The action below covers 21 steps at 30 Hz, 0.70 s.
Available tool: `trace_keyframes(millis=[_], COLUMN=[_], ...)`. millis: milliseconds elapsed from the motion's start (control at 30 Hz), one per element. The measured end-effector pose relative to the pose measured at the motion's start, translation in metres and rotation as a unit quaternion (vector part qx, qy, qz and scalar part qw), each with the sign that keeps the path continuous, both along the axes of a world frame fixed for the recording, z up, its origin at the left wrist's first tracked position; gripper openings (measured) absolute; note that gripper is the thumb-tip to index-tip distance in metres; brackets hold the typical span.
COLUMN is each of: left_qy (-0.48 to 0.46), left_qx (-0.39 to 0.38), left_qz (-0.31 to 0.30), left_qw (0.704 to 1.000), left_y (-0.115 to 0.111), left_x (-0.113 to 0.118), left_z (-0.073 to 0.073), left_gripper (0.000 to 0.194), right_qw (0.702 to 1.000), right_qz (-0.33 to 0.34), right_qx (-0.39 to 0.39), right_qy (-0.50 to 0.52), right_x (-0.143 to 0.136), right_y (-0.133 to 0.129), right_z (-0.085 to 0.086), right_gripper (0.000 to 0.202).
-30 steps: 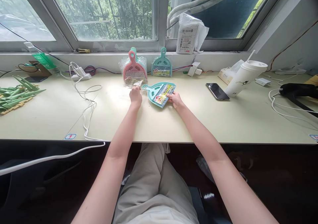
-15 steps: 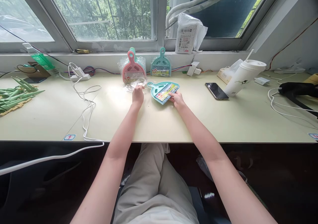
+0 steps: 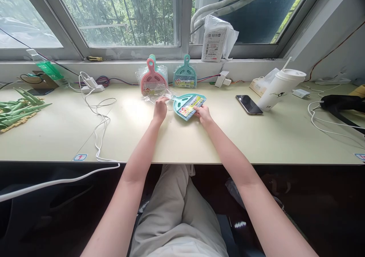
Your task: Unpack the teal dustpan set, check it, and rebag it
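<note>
A teal dustpan-and-brush set (image 3: 186,104) with a printed label is tilted above the table, its handle pointing left. My right hand (image 3: 203,113) grips its wide edge at the lower right. My left hand (image 3: 160,108) is closed on a clear plastic bag (image 3: 168,94), which reaches over the handle end. Behind my left hand, a stack of wrapped pink and teal dustpans (image 3: 153,78) leans against the wall. One more wrapped teal dustpan (image 3: 185,74) leans to the right of that stack.
White cables (image 3: 99,131) run down the left part of the table (image 3: 185,150). Woven green leaves (image 3: 19,110) lie at the far left. On the right are a phone (image 3: 249,104), a white cup (image 3: 281,89) with a straw, and a tissue pack (image 3: 261,84).
My left hand has moved slightly right and toward me. The clear bag now covers the end of the handle, which was bare before. My right hand is nearly unmoved.
</note>
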<state>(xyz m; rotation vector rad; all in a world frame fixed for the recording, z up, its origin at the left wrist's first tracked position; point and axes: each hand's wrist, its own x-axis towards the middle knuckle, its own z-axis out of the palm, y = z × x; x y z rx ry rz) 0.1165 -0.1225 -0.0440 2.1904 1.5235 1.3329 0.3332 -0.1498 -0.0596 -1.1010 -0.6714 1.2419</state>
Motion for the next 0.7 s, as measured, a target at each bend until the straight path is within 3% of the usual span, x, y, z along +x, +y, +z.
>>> trace_keyframes(millis=[133,300,500,700], left_qy=[-0.013,-0.025,-0.096,-0.183], left_qx=[0.033,0.047,0.016,-0.045], left_qz=[-0.002,-0.037,-0.107,-0.184], left_qw=[0.999,0.998,0.989,0.965], left_y=[0.006,0.008,0.003,-0.001], left_x=[0.000,0.004,0.011,0.017], left_z=[-0.003,-0.007,-0.004,0.004], left_gripper=[0.050,0.048,0.041,0.027], right_qw=[0.999,1.000,0.998,0.998], right_qz=[-0.038,-0.009,0.063,0.062], right_qx=[-0.011,-0.008,0.016,0.025], right_qy=[0.019,0.018,0.003,-0.002], right_x=[0.004,0.002,-0.004,-0.006], right_y=[0.000,0.001,-0.003,-0.005], right_z=[0.000,-0.001,0.003,0.005], right_gripper=[0.015,0.016,0.017,0.019])
